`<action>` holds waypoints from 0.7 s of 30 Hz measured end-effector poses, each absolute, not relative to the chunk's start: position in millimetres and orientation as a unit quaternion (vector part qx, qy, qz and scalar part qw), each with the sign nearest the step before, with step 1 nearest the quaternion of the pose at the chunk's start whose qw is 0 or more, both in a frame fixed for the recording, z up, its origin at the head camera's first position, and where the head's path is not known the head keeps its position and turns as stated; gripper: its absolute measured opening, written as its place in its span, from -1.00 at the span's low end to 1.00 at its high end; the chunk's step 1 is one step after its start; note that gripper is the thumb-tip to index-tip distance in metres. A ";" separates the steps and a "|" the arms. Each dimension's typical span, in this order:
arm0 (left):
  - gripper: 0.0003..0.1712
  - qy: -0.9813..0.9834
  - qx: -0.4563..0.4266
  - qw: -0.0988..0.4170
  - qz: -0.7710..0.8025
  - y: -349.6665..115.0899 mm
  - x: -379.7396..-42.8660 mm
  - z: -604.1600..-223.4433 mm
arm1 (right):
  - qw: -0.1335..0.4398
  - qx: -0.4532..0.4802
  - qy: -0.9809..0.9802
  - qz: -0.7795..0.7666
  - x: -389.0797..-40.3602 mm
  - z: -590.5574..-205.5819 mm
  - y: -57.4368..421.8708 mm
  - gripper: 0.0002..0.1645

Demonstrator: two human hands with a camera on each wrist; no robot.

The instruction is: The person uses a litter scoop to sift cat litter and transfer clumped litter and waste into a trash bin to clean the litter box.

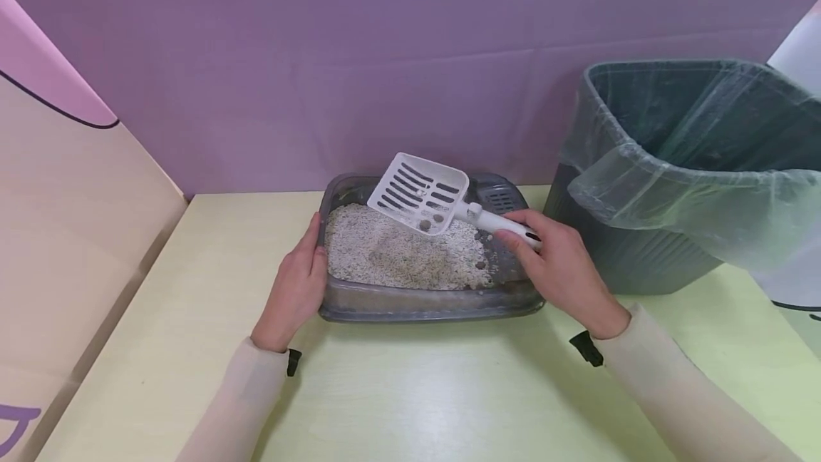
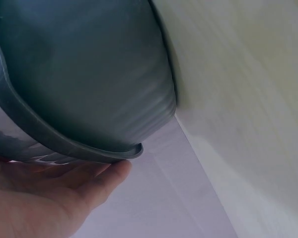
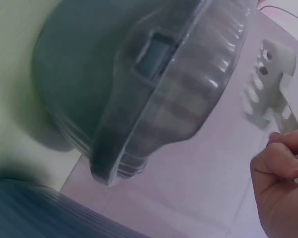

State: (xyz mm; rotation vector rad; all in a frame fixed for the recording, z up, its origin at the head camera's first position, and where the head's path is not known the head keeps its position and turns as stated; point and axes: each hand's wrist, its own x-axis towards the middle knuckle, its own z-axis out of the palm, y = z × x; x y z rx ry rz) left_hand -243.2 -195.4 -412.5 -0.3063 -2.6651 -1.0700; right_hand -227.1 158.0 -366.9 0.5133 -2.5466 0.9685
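Observation:
A grey litter box stands on the table, its pale granular litter spread over the left and middle. My left hand rests against the box's left side. In the left wrist view, its fingers lie nearly straight along the rim. With my right hand I grip the handle of a white slotted litter scoop, raised over the box. A few small dark clumps lie in the scoop. The right wrist view shows the scoop beside the box's outer wall.
At the right, close to the box, stands a dark ribbed trash bin lined with a translucent bag. A purple backdrop rises behind the table, and a pale panel borders its left side.

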 end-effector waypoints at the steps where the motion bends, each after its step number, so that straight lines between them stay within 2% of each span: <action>1: -0.39 -0.915 -0.105 0.126 -0.368 -195.4 -243.6 -412.8 | 0.179 0.177 -0.906 0.342 -226.9 -365.9 158.2 -0.67; 5: -0.38 -0.915 -0.106 0.124 -0.369 -195.8 -245.4 -413.5 | 0.174 0.170 -0.912 0.331 -223.1 -357.3 157.8 -0.68; 13: -0.39 -0.915 -0.106 0.130 -0.367 -199.8 -249.8 -416.4 | 0.235 0.203 -0.904 0.294 -207.5 -307.2 156.3 -0.81; 17: -0.39 -0.915 -0.107 0.131 -0.366 -201.5 -252.2 -418.1 | 0.269 0.209 -0.901 0.270 -204.5 -283.1 158.9 -0.80; 21: -0.39 -0.915 -0.106 0.131 -0.366 -202.6 -254.4 -420.5 | 0.277 0.204 -0.903 0.255 -204.4 -269.2 162.8 -0.77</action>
